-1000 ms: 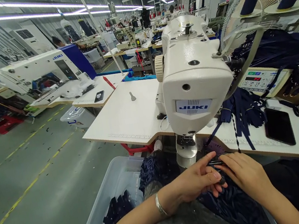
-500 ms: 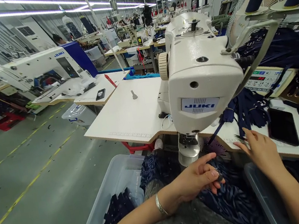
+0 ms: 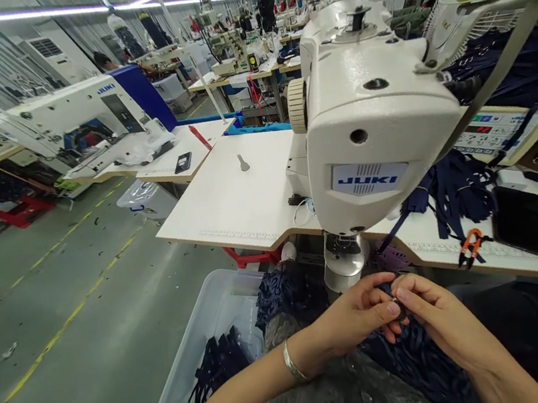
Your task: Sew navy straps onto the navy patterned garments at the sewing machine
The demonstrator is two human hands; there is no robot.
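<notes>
My left hand [image 3: 367, 313] is closed over the lap, pinching a small dark piece with a metallic glint [image 3: 399, 307], mostly hidden by the fingers. My right hand [image 3: 430, 312] meets it there, its thumb and fingertips closed on the same piece. Just beyond the hands stands the white JUKI sewing machine [image 3: 369, 126], with its rounded metal arm end [image 3: 343, 271] below the head. Orange-handled thread snips [image 3: 470, 247] lie on the table edge to the right. Navy straps [image 3: 414, 358] are heaped beneath both hands.
A black phone [image 3: 521, 221] and a bundle of navy straps [image 3: 462, 189] rest on the right of the table [image 3: 227, 194]. A flat grey metal piece [image 3: 243, 163] lies on the left side. A clear bin [image 3: 194, 347] with navy straps stands at lower left.
My right hand has left the thread snips on the table edge and moved down and left to my left hand. My left hand stays nearly in place. The view has shifted slightly.
</notes>
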